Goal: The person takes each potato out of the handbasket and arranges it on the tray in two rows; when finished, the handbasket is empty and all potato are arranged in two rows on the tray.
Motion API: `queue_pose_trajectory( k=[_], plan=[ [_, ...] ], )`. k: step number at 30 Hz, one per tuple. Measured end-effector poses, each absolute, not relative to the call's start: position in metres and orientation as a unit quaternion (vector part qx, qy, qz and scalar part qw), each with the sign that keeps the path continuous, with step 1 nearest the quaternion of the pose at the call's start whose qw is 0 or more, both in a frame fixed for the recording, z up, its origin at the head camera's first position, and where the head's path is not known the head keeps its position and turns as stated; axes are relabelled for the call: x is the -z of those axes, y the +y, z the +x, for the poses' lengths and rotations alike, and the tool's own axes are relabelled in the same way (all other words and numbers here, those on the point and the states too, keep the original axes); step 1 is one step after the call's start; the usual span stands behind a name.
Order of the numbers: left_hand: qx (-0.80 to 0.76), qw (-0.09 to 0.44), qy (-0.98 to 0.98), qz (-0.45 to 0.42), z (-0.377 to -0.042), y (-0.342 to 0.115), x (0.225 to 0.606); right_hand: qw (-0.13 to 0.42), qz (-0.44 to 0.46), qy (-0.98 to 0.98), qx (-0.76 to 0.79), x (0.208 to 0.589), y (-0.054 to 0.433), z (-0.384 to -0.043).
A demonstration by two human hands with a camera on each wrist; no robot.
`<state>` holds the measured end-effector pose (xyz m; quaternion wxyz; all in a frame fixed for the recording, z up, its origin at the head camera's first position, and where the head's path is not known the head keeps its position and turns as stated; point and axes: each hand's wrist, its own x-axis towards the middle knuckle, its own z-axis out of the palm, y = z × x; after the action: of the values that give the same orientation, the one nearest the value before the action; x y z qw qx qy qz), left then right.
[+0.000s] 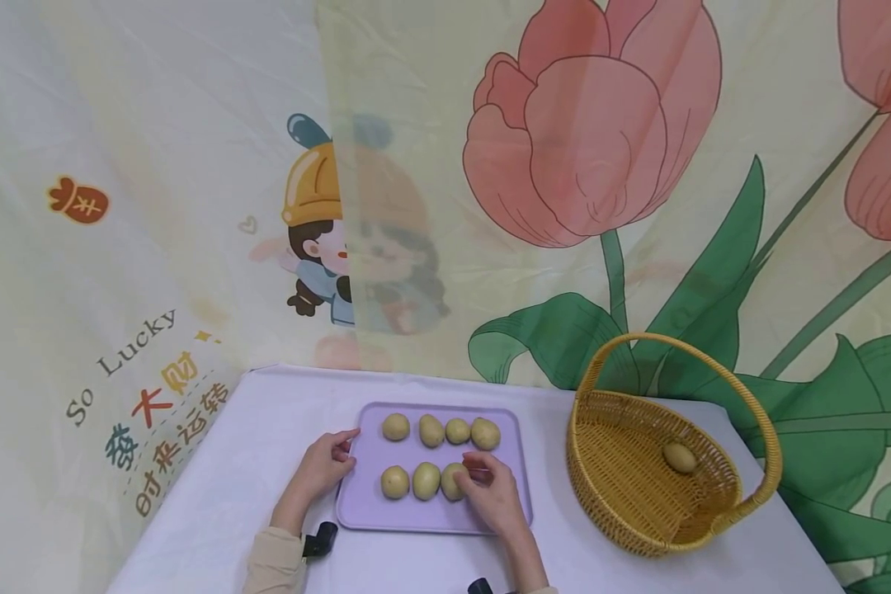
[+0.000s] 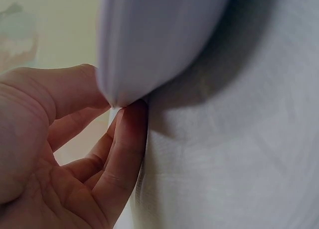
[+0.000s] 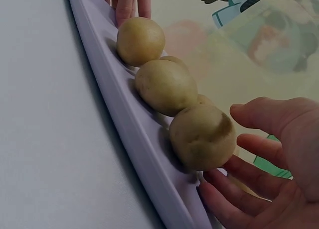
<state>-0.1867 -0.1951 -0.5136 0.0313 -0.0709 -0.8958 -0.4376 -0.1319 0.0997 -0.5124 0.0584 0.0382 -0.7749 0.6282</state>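
Note:
A purple tray on the table carries potatoes in two rows. Its back row has several, among them a large one at the right end. Three make up the front row: a left potato, a middle potato and a right potato. My left hand pinches the tray's left rim; in the left wrist view its fingertips reach under the edge. My right hand is beside the front row's right potato, fingers spread and loosely bent around its side. Whether the fingertips touch it is unclear.
A wicker basket with a tall handle stands right of the tray, a single potato inside. White cloth covers the table. Behind hangs a printed curtain with tulips and a cartoon figure.

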Motion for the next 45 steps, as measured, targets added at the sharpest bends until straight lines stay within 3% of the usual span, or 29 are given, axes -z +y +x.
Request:
queue_pose_trajectory(
  k=[21,28,35,45],
  plan=[
    [0.441,0.029,-0.895,-0.069,-0.184,-0.194,0.509,0.088,0.004,-0.781,-0.618,0.478,0.142,-0.136],
    [0.441,0.025,-0.895,-0.067,-0.184,-0.193,0.509,0.121,-0.036,-0.797,-0.590,0.459,0.177,-0.137],
    [0.440,0.025,-0.895,-0.069,-0.185,-0.193,0.511,0.120,-0.093,-0.813,-0.562,0.440,0.221,-0.134],
    [0.444,0.023,-0.893,-0.069,-0.184,-0.193,0.510,0.171,-0.131,-0.818,-0.533,0.439,0.278,-0.129]
  ],
)
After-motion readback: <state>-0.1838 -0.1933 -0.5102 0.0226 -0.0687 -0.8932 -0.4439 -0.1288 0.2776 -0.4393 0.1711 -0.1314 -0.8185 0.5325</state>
